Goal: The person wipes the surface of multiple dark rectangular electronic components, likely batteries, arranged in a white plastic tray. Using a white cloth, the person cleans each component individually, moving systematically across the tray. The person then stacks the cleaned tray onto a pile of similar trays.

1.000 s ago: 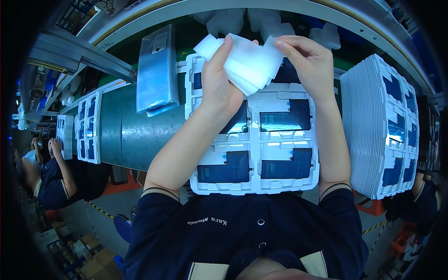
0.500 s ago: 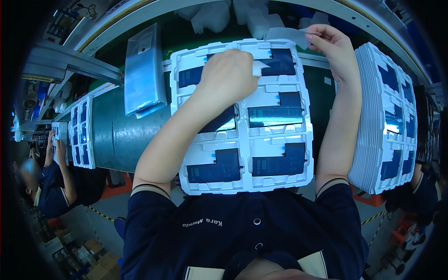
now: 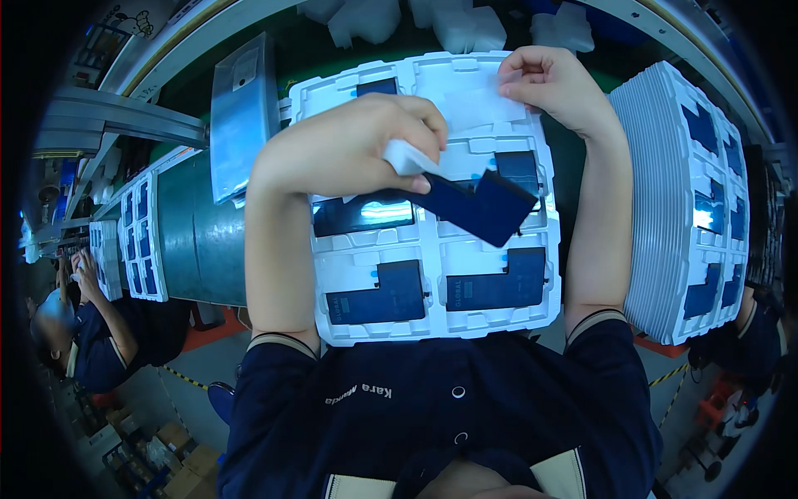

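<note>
A white plastic tray [image 3: 435, 287] lies before me, its compartments holding dark L-shaped batteries such as the one at lower right [image 3: 490, 287]. My left hand [image 3: 357, 145] is closed over the tray's upper middle, gripping a tilted L-shaped battery [image 3: 490, 208] by its narrow arm. A folded white wipe [image 3: 406, 158] is tucked in the same hand. At the upper right compartment, my right hand [image 3: 553, 87] pinches a thin translucent white sheet [image 3: 465, 104] spread over that compartment. My left hand hides part of the upper left compartments.
Right of the tray stands a tall stack of similar trays [image 3: 657, 208]. A clear bluish plastic sleeve [image 3: 241, 125] lies left on the green belt [image 3: 195, 229]. Crumpled translucent sheets [image 3: 457, 25] sit at the back. Farther left are another tray [image 3: 143, 237] and a co-worker [image 3: 104, 333].
My left hand has lifted a battery out of the upper right compartment and drawn it nearer. My right hand has brought the thin sheet from the tray's far edge over that compartment.
</note>
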### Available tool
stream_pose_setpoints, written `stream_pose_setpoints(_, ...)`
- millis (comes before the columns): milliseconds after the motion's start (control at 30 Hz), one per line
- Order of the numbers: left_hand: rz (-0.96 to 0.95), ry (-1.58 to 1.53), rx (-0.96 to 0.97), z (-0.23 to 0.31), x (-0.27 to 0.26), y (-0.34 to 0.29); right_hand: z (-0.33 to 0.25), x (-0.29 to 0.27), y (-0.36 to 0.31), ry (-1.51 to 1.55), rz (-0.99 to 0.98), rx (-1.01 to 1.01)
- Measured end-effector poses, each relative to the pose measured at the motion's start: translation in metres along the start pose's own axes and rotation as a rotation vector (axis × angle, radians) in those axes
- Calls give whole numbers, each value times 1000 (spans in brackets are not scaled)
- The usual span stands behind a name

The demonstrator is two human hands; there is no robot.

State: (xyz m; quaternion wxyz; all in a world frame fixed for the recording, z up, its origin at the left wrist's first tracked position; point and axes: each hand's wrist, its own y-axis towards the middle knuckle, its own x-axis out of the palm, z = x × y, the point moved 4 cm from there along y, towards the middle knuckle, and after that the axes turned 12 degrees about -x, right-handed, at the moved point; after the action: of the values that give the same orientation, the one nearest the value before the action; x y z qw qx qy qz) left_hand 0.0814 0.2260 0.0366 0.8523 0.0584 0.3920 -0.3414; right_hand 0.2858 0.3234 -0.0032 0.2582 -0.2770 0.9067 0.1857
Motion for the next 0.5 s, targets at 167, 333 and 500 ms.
stream_pose_setpoints(167, 106, 22, -9, -5, 6, 5, 2, 5, 3, -75, 63, -22)
stream_pose_setpoints(333, 131, 25, -102, -15, 13, 16, 0, 10, 4, -100, 56, -11)
stream_pose_setpoints(500, 145, -4, -182, -17, 12, 22, -3, 12, 3, -262, 43, -22)
